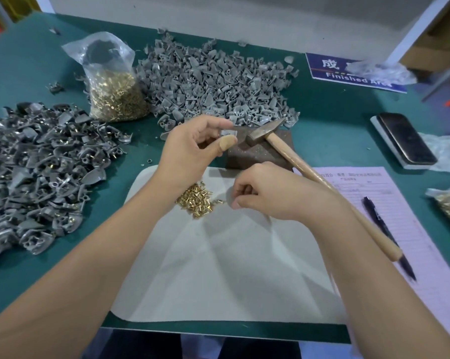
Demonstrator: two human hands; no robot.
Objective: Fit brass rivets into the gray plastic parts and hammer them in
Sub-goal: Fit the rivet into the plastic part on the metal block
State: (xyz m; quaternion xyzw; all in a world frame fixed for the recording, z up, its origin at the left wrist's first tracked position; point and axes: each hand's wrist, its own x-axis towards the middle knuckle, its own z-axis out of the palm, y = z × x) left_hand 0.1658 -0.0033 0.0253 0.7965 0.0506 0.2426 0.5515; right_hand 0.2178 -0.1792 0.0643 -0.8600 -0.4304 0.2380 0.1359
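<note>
My left hand (192, 149) pinches one gray plastic part (228, 132) between thumb and fingers, raised above the brown block (260, 151). Over the white mat (218, 268), my right hand (267, 193) has its fingers curled, fingertips down beside a small heap of loose brass rivets (196, 199); whether it pinches a rivet I cannot tell. The hammer (293, 161) lies with its steel head on the block and its wooden handle running toward the lower right.
A heap of bare gray parts (213, 81) lies at the back, a heap of riveted parts (37, 172) at the left. A plastic bag of rivets (112, 86) stands between them. Right side: phone (405, 138), pink form (389, 216), pen (386, 229), blue sign (348, 76).
</note>
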